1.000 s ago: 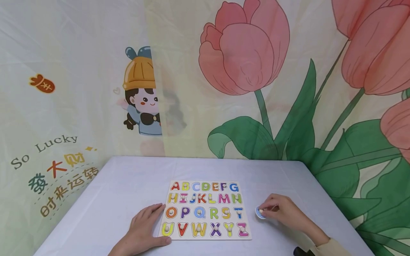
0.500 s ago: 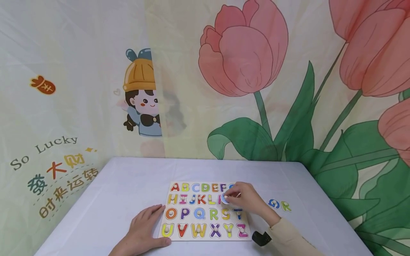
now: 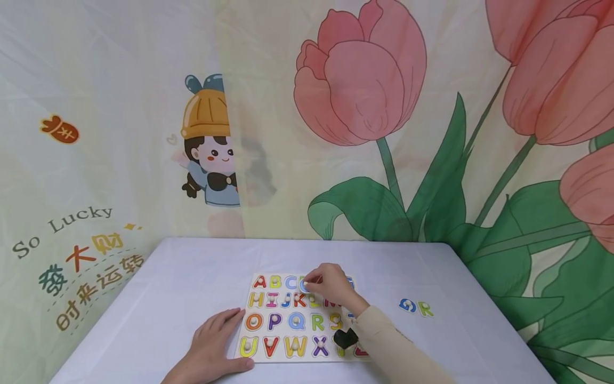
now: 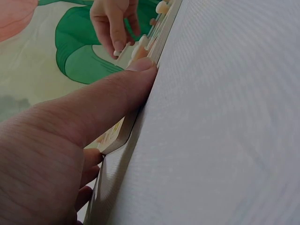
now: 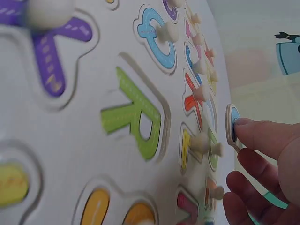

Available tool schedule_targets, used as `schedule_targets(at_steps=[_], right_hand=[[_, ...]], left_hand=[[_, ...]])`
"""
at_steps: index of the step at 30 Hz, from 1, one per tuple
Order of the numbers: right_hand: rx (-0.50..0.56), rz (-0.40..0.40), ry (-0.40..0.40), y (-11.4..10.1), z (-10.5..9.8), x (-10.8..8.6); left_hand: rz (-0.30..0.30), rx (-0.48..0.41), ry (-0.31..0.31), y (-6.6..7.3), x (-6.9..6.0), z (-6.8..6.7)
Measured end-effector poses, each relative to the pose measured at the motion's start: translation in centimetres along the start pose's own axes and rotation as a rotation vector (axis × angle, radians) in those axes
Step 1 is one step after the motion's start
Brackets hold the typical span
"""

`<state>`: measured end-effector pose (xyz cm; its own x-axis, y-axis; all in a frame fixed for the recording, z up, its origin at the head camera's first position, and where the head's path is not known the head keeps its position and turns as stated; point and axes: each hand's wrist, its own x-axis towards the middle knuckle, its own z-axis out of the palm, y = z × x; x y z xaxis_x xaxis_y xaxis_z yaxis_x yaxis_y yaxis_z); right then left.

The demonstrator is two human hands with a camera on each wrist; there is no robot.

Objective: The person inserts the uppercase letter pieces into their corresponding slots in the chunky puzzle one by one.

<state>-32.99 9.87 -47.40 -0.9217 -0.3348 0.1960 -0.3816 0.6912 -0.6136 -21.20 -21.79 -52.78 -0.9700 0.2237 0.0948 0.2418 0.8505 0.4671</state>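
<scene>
A white alphabet puzzle board (image 3: 283, 361) with coloured letters lies on the table. My left hand (image 3: 211, 344) rests at its lower left corner, thumb on the near edge and fingers along the left side. Just over the top row, by C and D, my right hand (image 3: 333, 288) pinches a light-blue letter puzzle piece (image 3: 304, 287) by its knob. In the right wrist view this puzzle piece (image 5: 232, 124) is tilted up, apart from the board; which letter it is cannot be seen. The R recess (image 5: 136, 112) has no knob.
Right of the board, a blue letter G piece (image 3: 408, 305) and a green letter R piece (image 3: 425, 309) lie loose on the white tablecloth (image 3: 460, 346). A printed curtain (image 3: 268, 106) hangs behind the table. A black device (image 3: 345, 337) sits at the right wrist.
My right hand has carried the light-blue puzzle piece leftward from the table's right side to above the board's top row, uncovering the loose G and R. My left hand stays put.
</scene>
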Motion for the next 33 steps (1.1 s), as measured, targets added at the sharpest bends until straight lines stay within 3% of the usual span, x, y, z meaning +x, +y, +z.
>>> schedule_targets(at_steps=[14,33], right_hand=[[0.029,0.101,0.004,-1.5,2.7,2.3],[0.007,0.15,0.019,-0.5,4.4,3.5]], left_hand=[[-0.004,0.014,-0.009,-0.2,0.1,0.1],[-0.015,0.018,-0.014,0.0,0.2,0.1]])
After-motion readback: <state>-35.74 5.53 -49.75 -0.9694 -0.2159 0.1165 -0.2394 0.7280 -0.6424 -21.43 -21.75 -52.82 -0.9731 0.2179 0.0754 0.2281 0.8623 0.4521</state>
